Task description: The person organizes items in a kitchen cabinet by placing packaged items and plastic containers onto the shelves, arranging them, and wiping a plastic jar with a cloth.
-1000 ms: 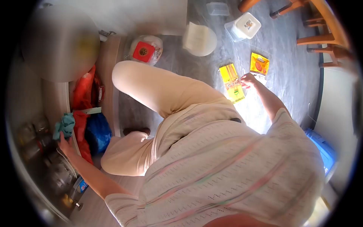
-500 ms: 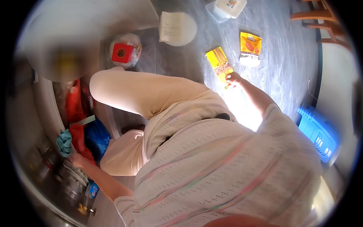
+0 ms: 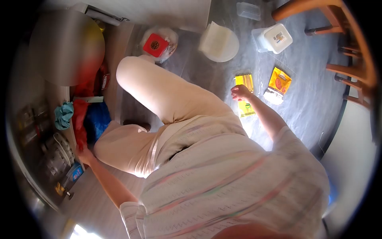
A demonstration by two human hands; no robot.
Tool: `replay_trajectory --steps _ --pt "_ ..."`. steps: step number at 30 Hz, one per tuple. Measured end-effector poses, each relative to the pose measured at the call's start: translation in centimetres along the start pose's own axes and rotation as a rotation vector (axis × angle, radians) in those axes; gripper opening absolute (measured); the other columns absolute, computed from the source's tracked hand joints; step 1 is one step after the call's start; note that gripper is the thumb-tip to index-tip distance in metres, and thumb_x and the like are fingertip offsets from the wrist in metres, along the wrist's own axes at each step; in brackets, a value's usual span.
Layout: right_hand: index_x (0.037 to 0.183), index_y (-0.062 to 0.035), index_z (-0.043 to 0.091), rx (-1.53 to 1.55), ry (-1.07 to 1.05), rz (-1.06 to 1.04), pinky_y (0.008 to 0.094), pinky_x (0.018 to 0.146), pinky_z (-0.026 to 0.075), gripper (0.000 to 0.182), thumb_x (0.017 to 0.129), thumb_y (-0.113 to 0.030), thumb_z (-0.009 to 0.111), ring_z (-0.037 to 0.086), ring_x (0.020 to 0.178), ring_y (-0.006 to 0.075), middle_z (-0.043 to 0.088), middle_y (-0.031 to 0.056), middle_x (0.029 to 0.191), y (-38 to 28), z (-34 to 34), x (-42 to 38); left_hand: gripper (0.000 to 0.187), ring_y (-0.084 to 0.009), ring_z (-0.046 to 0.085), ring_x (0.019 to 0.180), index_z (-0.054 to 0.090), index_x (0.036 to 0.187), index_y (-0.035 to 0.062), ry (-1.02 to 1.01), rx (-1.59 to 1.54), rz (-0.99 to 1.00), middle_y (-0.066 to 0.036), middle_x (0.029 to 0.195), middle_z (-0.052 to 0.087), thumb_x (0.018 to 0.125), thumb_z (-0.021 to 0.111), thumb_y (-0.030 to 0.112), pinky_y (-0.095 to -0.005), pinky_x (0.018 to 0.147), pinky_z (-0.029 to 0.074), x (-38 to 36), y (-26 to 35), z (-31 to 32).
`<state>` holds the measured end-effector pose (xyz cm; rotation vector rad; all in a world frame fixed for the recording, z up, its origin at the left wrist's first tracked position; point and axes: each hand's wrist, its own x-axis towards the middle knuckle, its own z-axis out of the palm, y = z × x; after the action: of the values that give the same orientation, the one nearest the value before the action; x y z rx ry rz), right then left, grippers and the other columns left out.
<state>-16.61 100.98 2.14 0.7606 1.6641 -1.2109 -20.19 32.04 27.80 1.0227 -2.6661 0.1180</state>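
Note:
My left hand [image 3: 84, 155] is at the near end of a red plastic bag [image 3: 80, 123] in an open drawer, its fingers closed on the bag. A blue plastic bag [image 3: 97, 119] lies beside the red one, with a pale strip [image 3: 88, 99] across them. A crumpled teal cloth [image 3: 64, 115] hangs over the drawer's edge. My right hand [image 3: 241, 93] is above a yellow packet [image 3: 246, 109] on the grey floor and hides its middle. Its fingers are loosely curled and apart, with no clear grip on the packet. A yellow-and-white snack pouch [image 3: 277, 85] lies to the right.
A red-lidded container [image 3: 155, 45] in clear plastic and a round white object [image 3: 229, 46] with papers stand ahead. Further right are a white-lidded tub [image 3: 277, 38], a clear tray [image 3: 248, 11] and wooden chair legs [image 3: 350, 73]. A power strip [image 3: 63, 149] is at left.
My left hand has moved from near the teal cloth to the red bag's end. My right hand has shifted from the yellow packet's near end to above its middle, apparently letting go. The view has turned.

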Motion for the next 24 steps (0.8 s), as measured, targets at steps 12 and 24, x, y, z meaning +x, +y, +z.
replay_trajectory --steps 12,24 --pt "0.084 -0.0080 0.065 -0.218 -0.192 -0.293 0.0265 0.043 0.041 0.022 0.079 -0.027 0.055 0.050 0.051 0.0105 0.056 0.0008 0.062 -7.2 5.2 2.8 0.039 -0.0242 0.055 0.096 0.052 0.111 0.0036 -0.126 -0.105 -0.236 -0.015 0.107 0.057 0.074 0.060 0.014 -0.0333 0.081 0.043 -16.4 -12.5 -2.4" --pt "0.087 -0.0091 0.058 -0.304 -0.273 -0.030 0.0254 0.046 0.044 0.016 0.078 -0.020 0.053 0.059 0.062 0.0125 0.060 0.0033 0.073 -9.2 6.2 1.8 0.037 -0.0241 0.058 0.087 0.054 0.102 -0.0045 -0.443 -0.377 -0.484 -0.016 0.097 0.059 0.073 0.058 0.017 -0.0315 0.078 0.044 -24.0 -13.0 0.5"
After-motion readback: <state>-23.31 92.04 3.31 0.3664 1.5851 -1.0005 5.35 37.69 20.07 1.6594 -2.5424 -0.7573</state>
